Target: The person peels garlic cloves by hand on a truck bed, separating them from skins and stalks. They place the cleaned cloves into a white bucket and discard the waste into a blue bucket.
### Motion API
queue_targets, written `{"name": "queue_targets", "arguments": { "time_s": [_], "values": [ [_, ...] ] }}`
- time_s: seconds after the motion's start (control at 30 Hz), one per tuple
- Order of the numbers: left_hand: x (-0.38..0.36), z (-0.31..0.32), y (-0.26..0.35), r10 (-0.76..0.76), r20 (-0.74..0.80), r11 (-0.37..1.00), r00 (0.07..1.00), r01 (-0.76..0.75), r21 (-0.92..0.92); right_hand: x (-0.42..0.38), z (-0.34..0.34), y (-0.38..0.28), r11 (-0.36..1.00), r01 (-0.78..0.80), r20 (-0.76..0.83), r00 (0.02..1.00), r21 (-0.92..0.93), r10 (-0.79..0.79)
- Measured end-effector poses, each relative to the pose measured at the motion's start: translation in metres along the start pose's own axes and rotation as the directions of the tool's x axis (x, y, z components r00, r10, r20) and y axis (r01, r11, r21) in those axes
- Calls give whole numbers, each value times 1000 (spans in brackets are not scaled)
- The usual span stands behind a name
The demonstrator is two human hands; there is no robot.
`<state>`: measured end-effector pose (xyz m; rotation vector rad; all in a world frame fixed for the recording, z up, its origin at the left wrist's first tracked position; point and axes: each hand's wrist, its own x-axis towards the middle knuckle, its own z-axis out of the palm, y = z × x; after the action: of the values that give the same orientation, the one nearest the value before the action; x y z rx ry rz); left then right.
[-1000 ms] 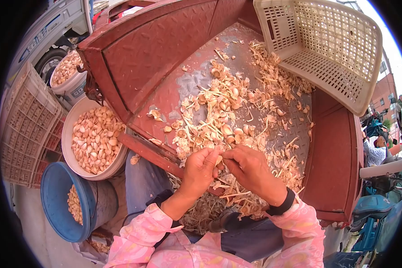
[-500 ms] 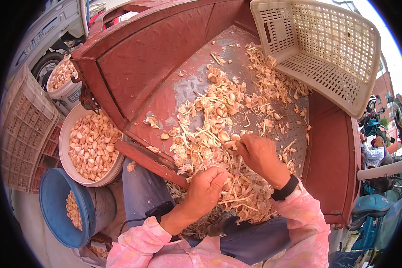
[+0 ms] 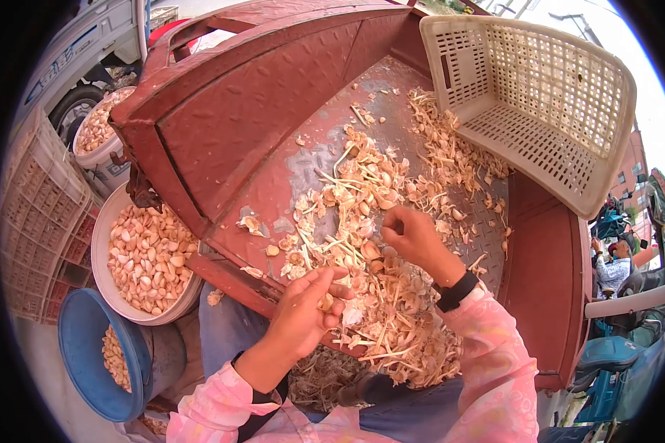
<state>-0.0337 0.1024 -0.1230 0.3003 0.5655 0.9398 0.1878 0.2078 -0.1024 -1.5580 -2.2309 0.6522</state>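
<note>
My left hand (image 3: 303, 314) is turned partly palm up at the near edge of the red metal cart bed (image 3: 273, 159), its fingers curled around a garlic clove (image 3: 326, 301). To its right, my right hand (image 3: 419, 242) hangs over the heap of garlic cloves, dry skins and stalks (image 3: 373, 236). Its thumb and fingers are pinched together, and whatever sits between them is hidden. Loose cloves lie among the papery skins just beyond my fingertips.
Left of the cart stand a white bucket of garlic cloves (image 3: 149, 258), a blue bucket (image 3: 89, 354) with some cloves, and another filled white bucket (image 3: 100, 125). A beige plastic basket (image 3: 539, 103) leans on the cart's far right side. Parked scooters (image 3: 613, 354) and a person are at right.
My left hand has moved left and rolled over, its fingers loosening around the clove. My right hand has shifted slightly. The view has tilted a little.
</note>
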Motion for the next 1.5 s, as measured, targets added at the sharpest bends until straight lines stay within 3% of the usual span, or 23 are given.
{"name": "queue_targets", "arguments": {
  "time_s": [0.03,0.13,0.17,0.27,0.3,0.43,0.57,0.7,0.8,0.87,0.9,0.97,1.0,1.07,1.13,1.17,1.2,1.3,1.33,1.37,1.4,1.47,1.5],
  "values": [
    [4,5,-1,-19,-7,999,1000,19,-29,-7,-6,-19,978,-57,57,997,201,46],
    [23,8,-9,-163,-2,960,987,159,-230,-9,-9,-56,945,164,199,954,284,-225],
    [25,8,-9,-193,-32,952,981,179,-247,4,-2,-41,943,305,76,946,136,-317],
    [26,-2,-13,-151,-51,967,987,137,-212,44,16,-6,912,395,-123,905,-113,-407],
    [19,4,-6,-142,-127,979,982,120,-167,52,20,-7,903,404,-20,911,-146,-411],
    [6,-1,12,9,-96,1000,995,-11,-15,61,31,-11,893,249,69,968,-375,-241],
    [10,4,19,144,-99,984,985,-133,114,48,25,-5,877,204,85,979,-435,-185],
    [9,8,25,146,-70,985,987,-138,105,30,18,-24,883,172,34,984,-438,-175],
    [-3,11,30,111,-29,994,993,-111,23,37,20,-16,877,291,44,954,-382,-297],
    [-26,5,38,91,-4,993,996,-91,-78,44,17,-9,880,294,124,956,-373,-266],
    [-47,2,46,94,-66,989,993,-101,-106,47,18,-8,882,304,169,951,-360,-259],
    [-100,-23,67,229,-125,967,965,-241,-84,40,15,-13,888,302,165,952,-346,-260],
    [-130,-41,77,334,-240,938,911,-346,-6,37,15,-15,892,294,153,955,-343,-256],
    [-183,-85,92,598,-481,802,642,-461,381,34,21,-14,881,318,122,948,-349,-294],
    [-244,-164,99,709,-532,662,463,-175,729,34,24,-14,870,311,165,949,-382,-267],
    [-273,-210,91,804,-478,430,354,211,878,35,23,-17,855,300,171,953,-424,-250],
    [-292,-239,83,889,-358,140,284,577,805,33,22,-20,866,289,157,957,-408,-246],
    [-298,-246,69,961,-48,-142,271,638,757,23,16,-33,898,283,58,958,-338,-280],
    [-276,-205,73,933,-178,39,314,403,914,16,14,-38,932,276,53,961,-235,-271],
    [-238,-146,80,880,-284,248,380,142,958,9,14,-43,954,270,51,963,-128,-266],
    [-207,-112,77,826,-251,345,504,-100,933,2,13,-49,966,260,45,965,-17,-259],
    [-142,-52,57,692,-78,434,718,-327,839,-27,11,-71,963,222,30,973,152,-229],
    [-110,-35,42,615,61,397,786,-375,838,-41,10,-77,956,183,28,980,228,-195]
  ]
}}
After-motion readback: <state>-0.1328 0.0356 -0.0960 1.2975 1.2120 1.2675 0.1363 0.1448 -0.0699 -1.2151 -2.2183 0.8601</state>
